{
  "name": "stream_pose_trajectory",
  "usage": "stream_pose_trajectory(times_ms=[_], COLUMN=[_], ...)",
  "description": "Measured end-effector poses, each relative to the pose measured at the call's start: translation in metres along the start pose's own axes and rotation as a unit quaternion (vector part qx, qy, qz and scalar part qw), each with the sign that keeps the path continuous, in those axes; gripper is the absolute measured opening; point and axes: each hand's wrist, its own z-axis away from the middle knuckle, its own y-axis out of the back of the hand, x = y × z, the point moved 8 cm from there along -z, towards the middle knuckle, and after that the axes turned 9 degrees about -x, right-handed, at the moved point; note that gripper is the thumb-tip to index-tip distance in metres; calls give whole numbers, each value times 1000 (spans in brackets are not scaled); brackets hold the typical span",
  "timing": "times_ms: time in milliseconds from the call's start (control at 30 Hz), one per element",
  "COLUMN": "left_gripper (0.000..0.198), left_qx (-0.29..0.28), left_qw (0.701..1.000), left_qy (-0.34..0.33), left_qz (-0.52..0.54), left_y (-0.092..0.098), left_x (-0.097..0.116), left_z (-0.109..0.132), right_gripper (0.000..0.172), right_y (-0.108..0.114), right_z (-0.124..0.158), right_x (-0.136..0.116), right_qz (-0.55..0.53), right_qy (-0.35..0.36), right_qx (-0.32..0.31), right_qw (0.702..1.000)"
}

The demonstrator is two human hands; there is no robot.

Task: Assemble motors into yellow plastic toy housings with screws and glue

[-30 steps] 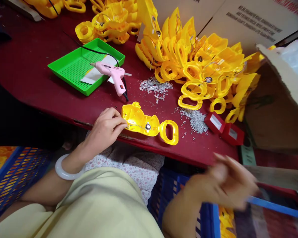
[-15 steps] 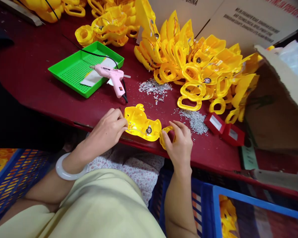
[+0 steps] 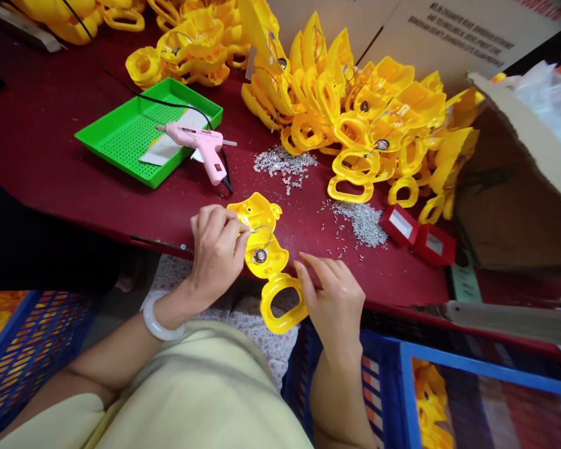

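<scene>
a drop could be starting at the near edge: the yellow shell (image 3: pixel 275 254) is overhanging the surface (image 3: pixel 402 277), its ring handle (image 3: pixel 280 325) showing over the patterned cloth (image 3: pixel 243 305), so a slackening left pinch would probably be letting it fall. the thin wire (image 3: pixel 263 227) is looping close to that pinch and might be working loose if it is being tugged. the left hand (image 3: pixel 217 243) is gripping the shell's left edge between thumb and fingertips; whether the wire is caught there too, i cannot tell. from those fingers, the shell is stretching from one o'clock round to five. the right hand (image 3: pixel 334 296) is holding its fingers loosely parted, nothing visible between them, with the handle lying at seven o'clock, contact uncertain.
</scene>
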Motion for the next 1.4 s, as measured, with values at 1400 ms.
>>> stream_pose_trajectory(times_ms=[1400], left_gripper=[29], left_qx=[-104], left_qw=[992], left_qy=[-45], left_qz=[60], left_y=[-27], left_x=[5], left_z=[-17], right_gripper=[17], right_y=[-37], right_z=[-75], right_x=[-13], right_qz=[-224], right_qy=[-52], right_qx=[-88], right_qw=[969])
